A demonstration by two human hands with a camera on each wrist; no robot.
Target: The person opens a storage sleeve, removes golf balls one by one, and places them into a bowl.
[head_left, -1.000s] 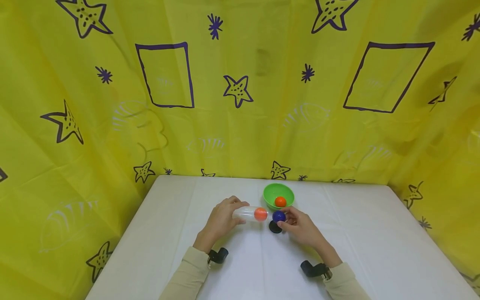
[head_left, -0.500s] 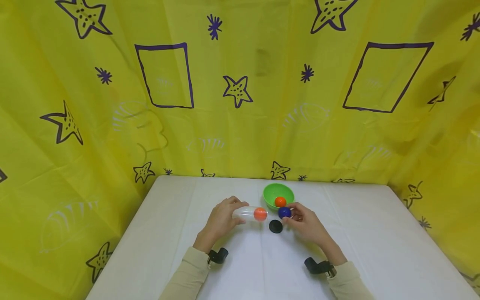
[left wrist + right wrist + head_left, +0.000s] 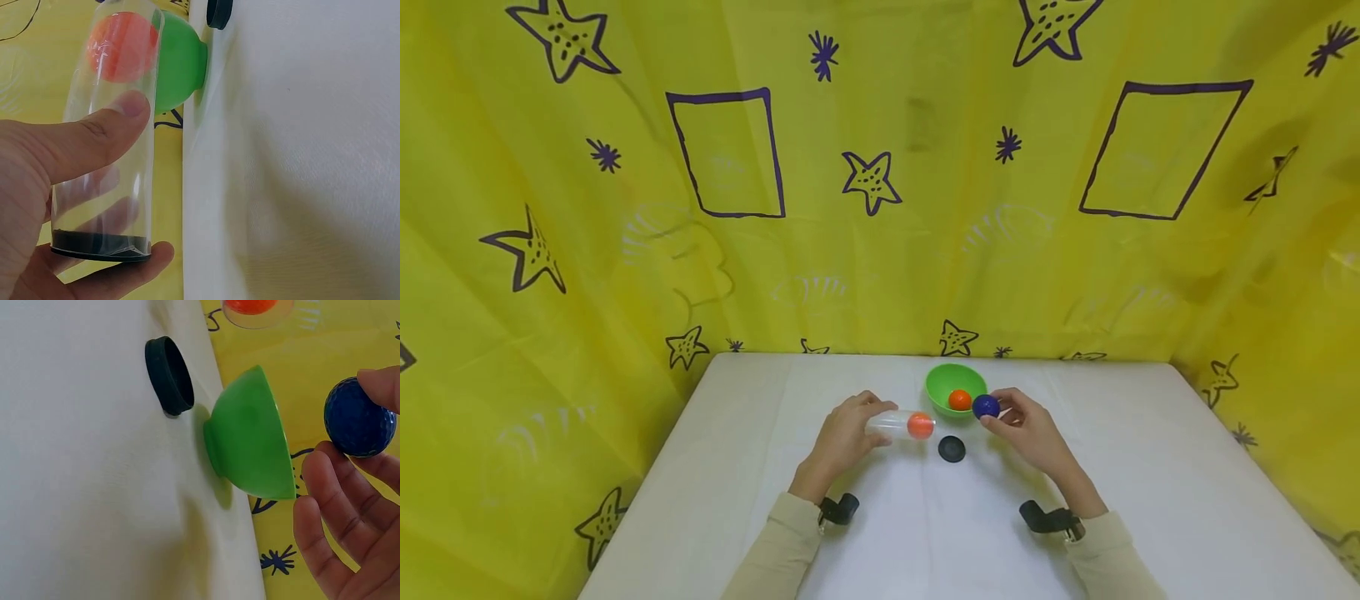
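My left hand [image 3: 847,429] grips a clear plastic tube [image 3: 134,169] that lies sideways above the table in the head view. A black cap [image 3: 100,244] closes its end by my palm; an orange ball [image 3: 921,426] sits inside near the other end. Between thumb and fingers, my right hand [image 3: 1028,425] pinches a dark blue dimpled golf ball [image 3: 359,417]. That ball is beside the right rim of a green bowl [image 3: 253,440], held above the table. Another orange ball [image 3: 959,400] rests in the bowl.
A loose black cap [image 3: 952,449] lies on the white table [image 3: 910,533] in front of the bowl, between my hands. Behind the table hangs a yellow curtain [image 3: 820,250] with star drawings, which also runs along both sides.
My right hand has carried the blue golf ball away from the tube's end, rightward and back to the bowl's right rim. The left hand and tube have stayed almost still.
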